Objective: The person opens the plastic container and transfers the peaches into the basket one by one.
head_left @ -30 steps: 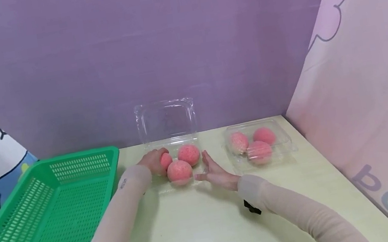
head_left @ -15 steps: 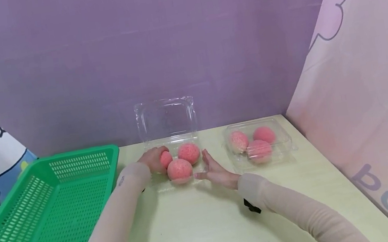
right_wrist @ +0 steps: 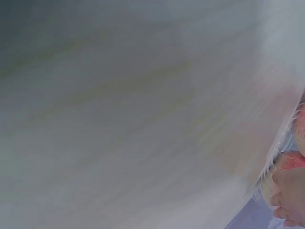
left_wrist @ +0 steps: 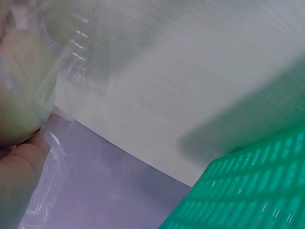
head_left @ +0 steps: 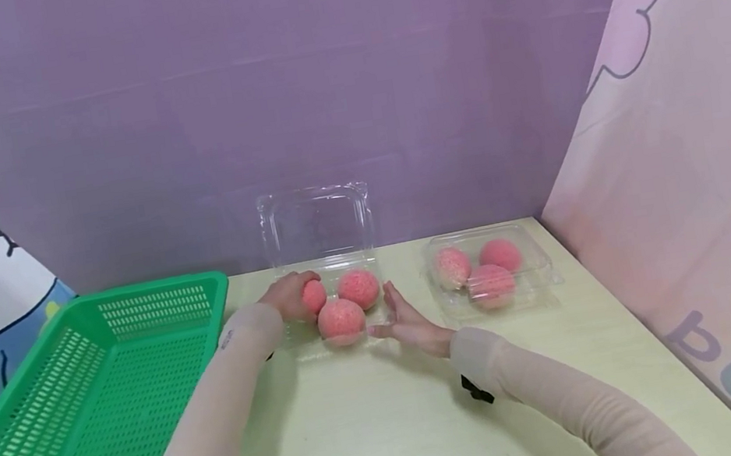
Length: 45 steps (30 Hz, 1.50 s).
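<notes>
An open clear plastic clamshell box (head_left: 318, 229) stands at the back of the table with its lid raised, holding three pinkish-red peaches. My left hand (head_left: 289, 297) grips the left peach (head_left: 314, 298), its fingers curled over it. Close up in the left wrist view, that peach (left_wrist: 28, 86) shows a pale green side, with part of my hand (left_wrist: 24, 164) below it. The right peach (head_left: 358, 289) and front peach (head_left: 342, 321) lie beside it. My right hand (head_left: 414, 329) is at the box's right side, fingers straight and spread; whether it touches the plastic I cannot tell.
To the right stands a second clear box (head_left: 531, 243) with three more peaches, its lid down over them. A green perforated basket (head_left: 217, 305) takes up the left of the table (head_left: 366, 425). Purple cloth (head_left: 347, 104) hangs behind, a printed pink panel at right.
The head view has shifted very slightly. Both hands and the peaches keep their places.
</notes>
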{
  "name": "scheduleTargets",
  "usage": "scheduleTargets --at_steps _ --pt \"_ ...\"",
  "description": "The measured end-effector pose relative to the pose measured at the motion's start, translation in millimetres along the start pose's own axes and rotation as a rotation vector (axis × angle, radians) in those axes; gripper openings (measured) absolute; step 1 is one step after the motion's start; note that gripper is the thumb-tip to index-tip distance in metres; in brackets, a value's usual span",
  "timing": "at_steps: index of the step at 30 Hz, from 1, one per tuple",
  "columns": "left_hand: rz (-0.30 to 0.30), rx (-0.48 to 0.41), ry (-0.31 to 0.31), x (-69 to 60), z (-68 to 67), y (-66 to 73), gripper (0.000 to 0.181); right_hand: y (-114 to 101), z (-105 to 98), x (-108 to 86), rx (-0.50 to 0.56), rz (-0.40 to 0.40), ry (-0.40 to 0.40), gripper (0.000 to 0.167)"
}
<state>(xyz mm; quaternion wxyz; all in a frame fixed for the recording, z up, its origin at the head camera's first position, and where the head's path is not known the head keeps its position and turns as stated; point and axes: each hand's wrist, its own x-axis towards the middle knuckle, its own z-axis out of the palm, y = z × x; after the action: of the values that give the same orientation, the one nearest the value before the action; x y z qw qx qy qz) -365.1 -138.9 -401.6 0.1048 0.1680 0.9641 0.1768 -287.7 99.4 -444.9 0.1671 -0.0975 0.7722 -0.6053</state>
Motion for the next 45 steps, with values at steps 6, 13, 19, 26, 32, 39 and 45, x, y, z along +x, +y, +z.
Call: scheduleTargets --at_steps 6,13,19,26,32,39,45 --pt "0.037 0.005 0.032 -3.2 -7.7 -0.6 0.073 -1 0 0.6 0.010 -0.010 -0.005 0.098" --pt "0.072 0.014 0.064 -3.3 -13.3 -0.4 0.073 -1 -2 2.2 0.008 -0.013 -0.012 0.100" --pt "0.047 -0.040 0.085 -2.4 -18.1 2.6 0.074 -2 -3 4.0 0.017 -0.016 -0.010 0.099" --pt "0.020 -0.085 0.110 -5.0 -26.3 9.1 0.075 -3 -2 3.8 0.021 -0.020 -0.011 0.100" --pt "-0.007 -0.085 0.119 -9.3 -33.8 16.6 0.075 -4 -3 3.1 0.010 -0.010 -0.010 0.101" --pt "-0.094 -0.151 0.129 -23.6 -40.9 36.2 0.074 -4 -2 -2.2 0.008 -0.014 -0.025 0.099" --pt "-0.148 -0.188 0.143 -32.2 -50.6 48.2 0.076 -1 -1 -0.5 -0.009 -0.014 -0.016 0.099"
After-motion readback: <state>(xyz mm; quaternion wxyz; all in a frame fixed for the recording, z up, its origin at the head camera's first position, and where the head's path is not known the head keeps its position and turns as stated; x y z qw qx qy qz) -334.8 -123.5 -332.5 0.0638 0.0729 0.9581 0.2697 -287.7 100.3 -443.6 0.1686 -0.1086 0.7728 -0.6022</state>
